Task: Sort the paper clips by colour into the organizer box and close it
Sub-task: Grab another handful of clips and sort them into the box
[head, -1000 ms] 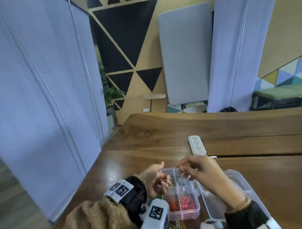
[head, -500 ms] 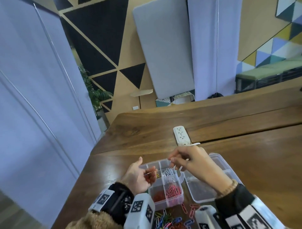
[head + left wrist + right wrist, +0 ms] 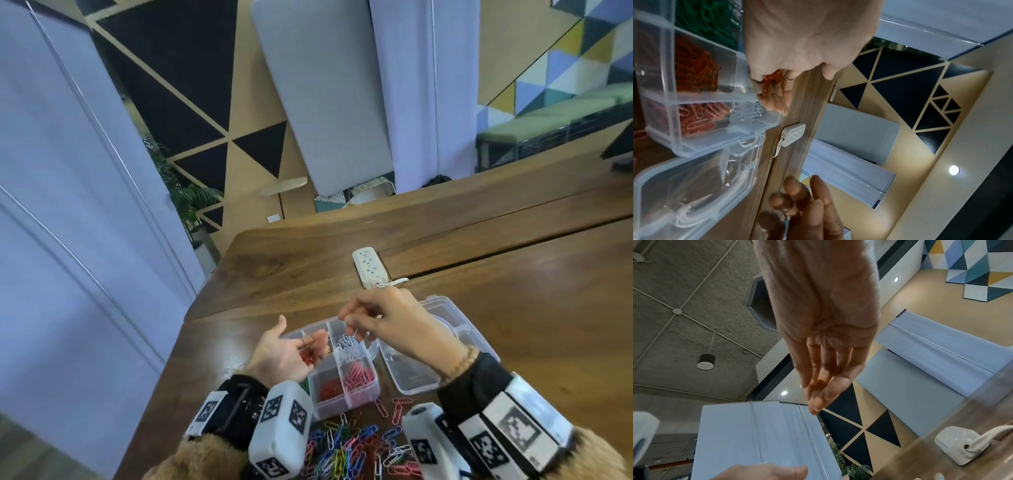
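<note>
**Q:** Above the organizer box (image 3: 346,383), what is each hand doing?

**A:** Right hand (image 3: 387,325) hangs over the far compartment, which holds silver clips (image 3: 346,343). Its grip is fingertips drawn together, pinching one silver clip that dangles straight down, long axis upright. That compartment lies directly below the pinch, close under it.

**Q:** And the other hand?

**A:** Left hand (image 3: 291,353) sits palm up, just beside the box's left wall, fingers loosely curled around a few orange-red clips (image 3: 772,79). Its grip is a cupped hold, not a pinch.

**Q:** Where do those belong?

**A:** Probably the near-left compartment, already holding red clips (image 3: 330,389). It lies just right of and nearer than the cupped palm, so the left hand is the closer one. Pink clips (image 3: 359,373) fill the cell beside it; green ones show in the left wrist view.

**Q:** Is the job nearly done?

**A:** No, I would judge. A mixed pile (image 3: 352,445) of clips lies on the table (image 3: 513,308) nearer than the box, and the lid (image 3: 428,346) lies open to the right.
</note>
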Available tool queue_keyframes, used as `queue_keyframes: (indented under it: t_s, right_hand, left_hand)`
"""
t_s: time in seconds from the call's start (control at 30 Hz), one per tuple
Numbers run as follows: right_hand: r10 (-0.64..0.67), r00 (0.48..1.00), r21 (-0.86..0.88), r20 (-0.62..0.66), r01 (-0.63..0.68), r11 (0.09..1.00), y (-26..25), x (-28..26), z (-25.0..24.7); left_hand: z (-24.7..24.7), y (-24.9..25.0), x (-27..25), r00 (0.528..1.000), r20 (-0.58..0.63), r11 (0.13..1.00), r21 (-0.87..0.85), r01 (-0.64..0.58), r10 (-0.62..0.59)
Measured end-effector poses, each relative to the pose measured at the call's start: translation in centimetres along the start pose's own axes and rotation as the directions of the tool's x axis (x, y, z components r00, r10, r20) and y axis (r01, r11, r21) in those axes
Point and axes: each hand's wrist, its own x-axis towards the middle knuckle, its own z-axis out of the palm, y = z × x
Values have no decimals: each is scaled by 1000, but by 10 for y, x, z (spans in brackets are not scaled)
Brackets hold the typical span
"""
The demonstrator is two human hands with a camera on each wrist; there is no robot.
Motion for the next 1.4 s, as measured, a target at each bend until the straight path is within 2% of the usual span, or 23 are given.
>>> queue_keyframes:
  t_s: [0.13, 0.23, 0.33, 0.47, 0.6, 0.67, 0.73, 0.8, 0.9, 0.97, 1.03, 1.1, 1.23, 1.33, 1.4]
  right_hand:
    - [-3, 1000, -34, 6, 3, 999, 3, -5, 3]
    - [12, 1000, -71, 22, -10, 997, 9, -8, 5]
    - [5, 1000, -79, 20, -3, 997, 12, -9, 6]
    - [-2, 999, -115, 34, 6, 993, 9, -8, 9]
    - [13, 989, -255, 145, 25, 967, 5, -15, 17]
    - [21, 960, -419, 279, 102, 902, 3, -24, 21]
    - [29, 896, -524, 443, 232, 819, 3, -34, 28]
    - [69, 837, -569, 543, 306, 763, 3, -39, 38]
    - [174, 726, -631, 665, 422, 651, 5, -35, 58]
    - [237, 645, -638, 727, 508, 579, 4, -30, 72]
    - [269, 595, -634, 757, 572, 521, 4, -27, 85]
    - [278, 560, -615, 781, 611, 499, 2, -23, 99]
    - [268, 584, -626, 766, 584, 516, 4, -17, 110]
    - [201, 617, -614, 761, 584, 531, 9, -11, 110]
    - [168, 632, -605, 756, 578, 547, 11, -11, 108]
  left_hand:
    - [1, 2, 1, 998, 38, 998, -33, 58, -57]
    - [-1, 5, 0, 998, 13, 998, -16, 63, -62]
    - [-1, 4, 3, 999, -42, 986, 168, -16, 24]
    - [2, -5, 5, 998, 2, 930, 363, -58, 61]
    - [3, -9, 5, 997, 61, 898, 435, -67, 45]
    - [0, -7, 4, 995, 79, 902, 424, -81, 53]
    - [-4, -3, 0, 992, 105, 918, 382, -110, 76]
    - [-12, 3, -7, 983, 153, 945, 295, -143, 101]
    - [-31, 9, -24, 949, 274, 983, 51, -176, 156]
    - [-52, 9, -35, 891, 388, 971, -125, -201, 235]
    - [-74, 2, -36, 804, 517, 950, -255, -182, 293]
    - [-91, -7, -34, 782, 498, 917, -323, -233, 374]
    - [-97, -22, -21, 785, 455, 885, -394, -247, 421]
    - [-92, -20, -25, 812, 390, 860, -447, -247, 435]
    - [-89, -17, -32, 814, 374, 841, -487, -235, 444]
